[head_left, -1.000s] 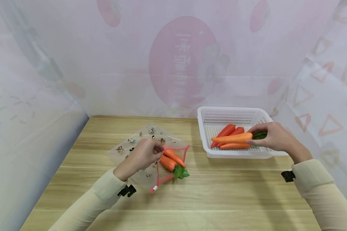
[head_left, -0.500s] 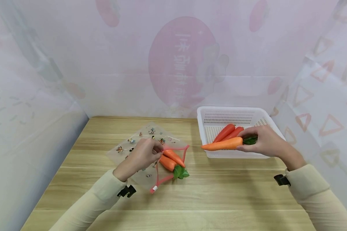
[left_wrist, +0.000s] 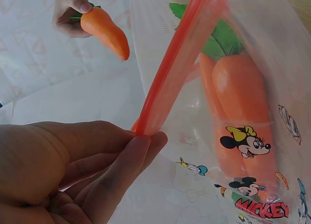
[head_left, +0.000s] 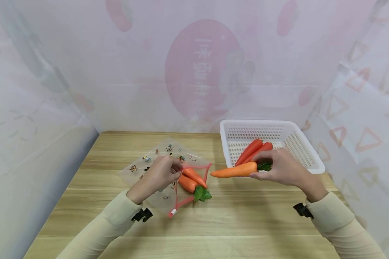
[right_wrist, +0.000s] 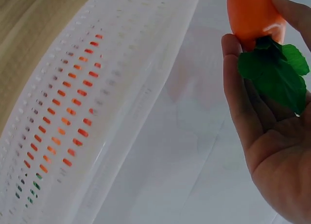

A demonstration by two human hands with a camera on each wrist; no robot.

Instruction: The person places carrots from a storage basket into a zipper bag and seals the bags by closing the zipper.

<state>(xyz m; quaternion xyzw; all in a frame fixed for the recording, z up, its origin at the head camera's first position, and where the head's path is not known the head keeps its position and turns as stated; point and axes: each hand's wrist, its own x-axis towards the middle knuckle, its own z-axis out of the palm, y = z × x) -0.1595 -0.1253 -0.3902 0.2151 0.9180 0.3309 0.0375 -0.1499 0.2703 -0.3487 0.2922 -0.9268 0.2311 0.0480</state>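
Note:
My left hand (head_left: 161, 175) pinches the red zip edge of a clear cartoon-printed zip bag (left_wrist: 189, 107), holding its mouth apart. Two orange carrots (left_wrist: 240, 93) lie inside the bag, their green leaves (head_left: 202, 193) at the opening. With thumb and fingers, my right hand (head_left: 280, 169) grips another carrot (head_left: 235, 170) at its leafy end, the tip pointing left toward the bag. This carrot hangs in front of the white basket's near side. In the right wrist view its green leaves (right_wrist: 274, 73) lie over my palm.
A white plastic basket (head_left: 226, 144) stands at the back right of the wooden table (head_left: 214, 226). Red chili peppers (head_left: 251, 150) lie inside it. White printed sheets (head_left: 133, 108) enclose the back and sides.
My right hand has lifted the carrot out of the basket and carried it left and toward me. The left hand keeps its hold on the bag's edge.

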